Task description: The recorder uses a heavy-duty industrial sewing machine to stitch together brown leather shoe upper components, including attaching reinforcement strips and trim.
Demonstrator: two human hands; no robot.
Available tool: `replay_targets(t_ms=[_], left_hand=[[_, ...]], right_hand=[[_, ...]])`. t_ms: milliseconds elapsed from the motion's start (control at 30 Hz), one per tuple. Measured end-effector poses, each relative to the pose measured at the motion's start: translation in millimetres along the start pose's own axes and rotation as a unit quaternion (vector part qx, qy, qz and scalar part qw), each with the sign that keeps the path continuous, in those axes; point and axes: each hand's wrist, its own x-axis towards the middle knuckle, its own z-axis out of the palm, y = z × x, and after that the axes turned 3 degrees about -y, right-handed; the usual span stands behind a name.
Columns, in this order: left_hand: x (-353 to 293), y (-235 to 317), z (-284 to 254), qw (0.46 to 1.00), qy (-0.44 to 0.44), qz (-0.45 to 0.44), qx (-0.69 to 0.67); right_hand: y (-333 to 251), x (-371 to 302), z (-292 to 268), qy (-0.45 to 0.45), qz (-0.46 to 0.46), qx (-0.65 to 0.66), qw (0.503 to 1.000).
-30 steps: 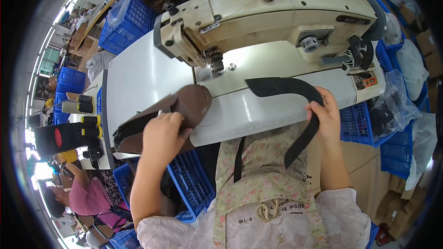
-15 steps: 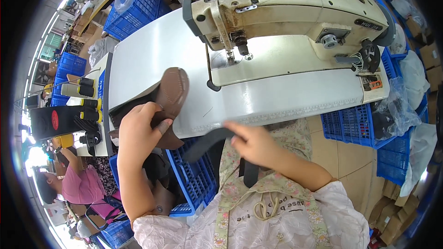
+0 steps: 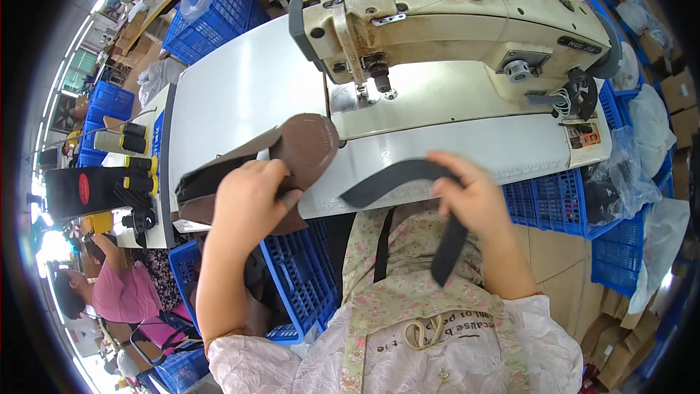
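Observation:
My left hand (image 3: 251,197) grips a brown leather piece with a rounded, stitched end, which looks like a shoe upper (image 3: 310,147). Its dark inner side shows along the far edge, and it lies over the left part of the white table's front edge. A curved black strip (image 3: 394,176) is pinched in my right hand (image 3: 472,201), above the front edge of the table. One end of the strip points left toward the brown piece; the other hangs below my fingers. Behind both hands stands a cream sewing machine (image 3: 452,40), its needle area (image 3: 361,93) apart from either piece.
The white table (image 3: 240,66) carries thread spools (image 3: 133,142) on a stand at its left. Below the front edge is a blue crate (image 3: 302,277) with brown and dark pieces. More blue crates (image 3: 543,208) stand at right. A person in pink (image 3: 127,288) sits at far left.
My left hand has shifted the brown piece right, toward the machine. My right hand has moved right and slightly up, carrying the black strip over the table's front edge.

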Motion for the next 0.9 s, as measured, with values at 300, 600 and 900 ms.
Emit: replay_targets(t_ms=[300, 600, 900], left_hand=[[43, 54, 94, 0.983, -0.066, 0.126, 0.117], [48, 71, 97, 0.969, -0.021, 0.193, 0.154], [53, 80, 103, 0.947, 0.028, 0.286, 0.145]], right_hand=[[38, 3, -58, 0.206, -0.082, 0.123, 0.967], [70, 45, 10, 0.110, -0.133, 0.030, 0.985], [59, 44, 13, 0.085, -0.148, -0.094, 0.981]])
